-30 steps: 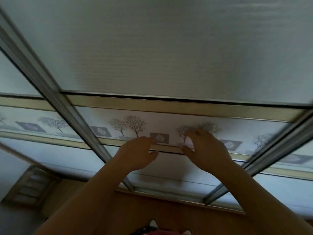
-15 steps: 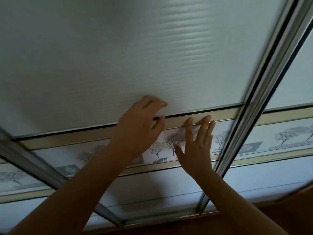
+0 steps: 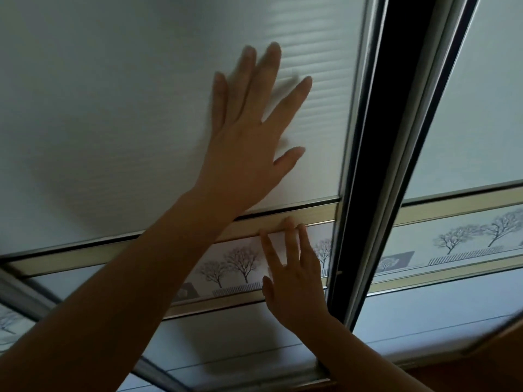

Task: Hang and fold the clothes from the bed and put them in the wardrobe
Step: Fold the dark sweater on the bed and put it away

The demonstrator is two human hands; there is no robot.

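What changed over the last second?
The frosted white sliding wardrobe door slid left, opening a dark gap at its right edge. The left hand moved up from the gold rail onto its panel, fingers spread. The right hand stays flat on the tree-printed band.

Frosted door panel [image 3: 113, 108] is dimly lit, tree-printed band [image 3: 467, 241] (grey on white) is framed by gold rails [image 3: 452, 209], dark gap [image 3: 387, 137] is shown between metal frames [image 3: 441, 108], brown floor [image 3: 481, 374] is glimpsed below.
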